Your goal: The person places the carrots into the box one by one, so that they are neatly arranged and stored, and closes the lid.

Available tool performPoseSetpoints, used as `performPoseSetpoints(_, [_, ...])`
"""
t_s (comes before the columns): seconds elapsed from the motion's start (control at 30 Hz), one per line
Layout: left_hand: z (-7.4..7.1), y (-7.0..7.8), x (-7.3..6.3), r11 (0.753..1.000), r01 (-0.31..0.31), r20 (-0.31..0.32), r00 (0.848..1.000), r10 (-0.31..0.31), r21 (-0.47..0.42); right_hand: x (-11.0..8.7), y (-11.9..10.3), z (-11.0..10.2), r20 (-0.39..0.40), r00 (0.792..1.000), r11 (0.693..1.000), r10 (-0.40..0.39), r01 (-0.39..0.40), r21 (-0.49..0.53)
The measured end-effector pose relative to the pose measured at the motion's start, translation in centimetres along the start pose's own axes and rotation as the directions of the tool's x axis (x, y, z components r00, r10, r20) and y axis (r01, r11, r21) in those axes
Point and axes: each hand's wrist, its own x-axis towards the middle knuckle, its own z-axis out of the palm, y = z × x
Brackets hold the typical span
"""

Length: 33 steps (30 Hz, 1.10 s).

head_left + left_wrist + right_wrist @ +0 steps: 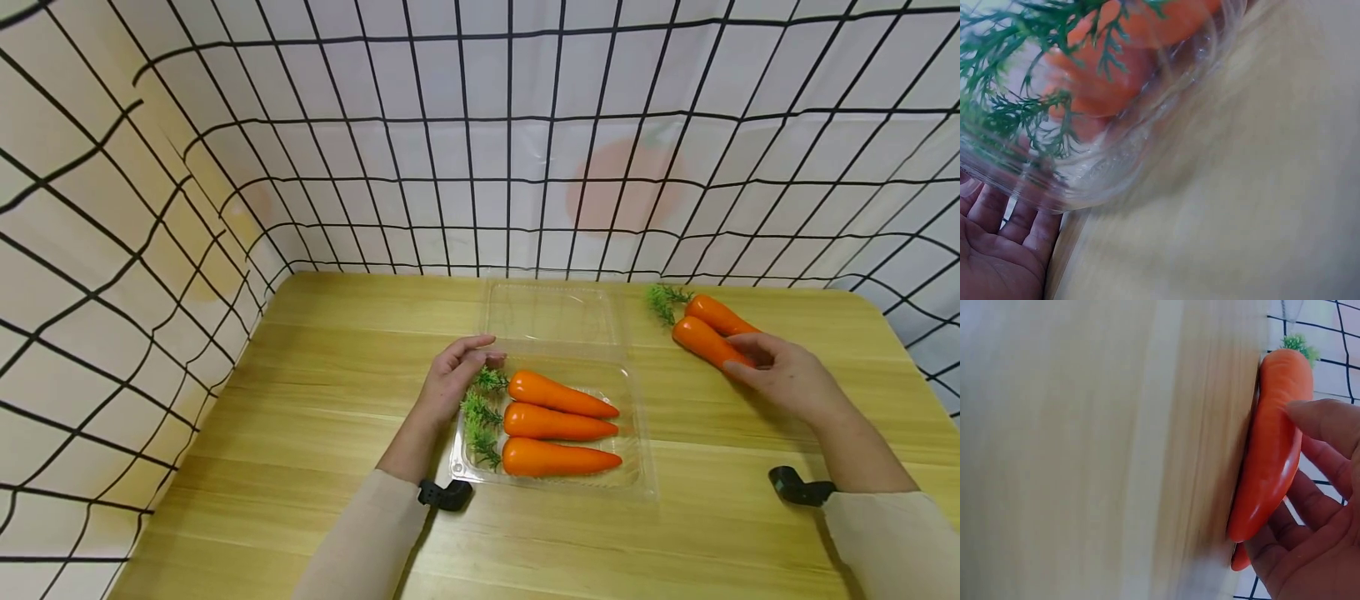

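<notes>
Three orange toy carrots with green leafy tops lie side by side in a clear plastic clamshell box, leaves toward the left. My left hand rests at the box's upper left corner; in the left wrist view its fairly straight fingers touch the clear wall. Over on the right, two more carrots lie on the table. My right hand holds the nearer carrot near its tip, thumb on one side and fingers on the other. The farther carrot lies just behind it, partly covered by the hand.
The box's clear lid lies folded back behind it on the wooden table. A black wire grid stands along the back and sides, with a pale sheet behind it. Each wrist wears a black camera band.
</notes>
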Motion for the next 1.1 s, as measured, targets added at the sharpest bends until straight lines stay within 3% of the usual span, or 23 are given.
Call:
performPoseSetpoints(0.37, [0.2,0.0,0.0,1.000,0.012,-0.013,1.000,-0.012,-0.011,-0.1,-0.2,0.1,0.047,0.999,1.000,0.001,0.000,-0.018])
performPoseSetpoints(1.1, [0.0,0.0,0.0,1.000,0.023,-0.010,1.000,-0.023,-0.014,-1.5,-3.3,-0.5,-0.036,0.998,0.998,-0.047,0.049,0.030])
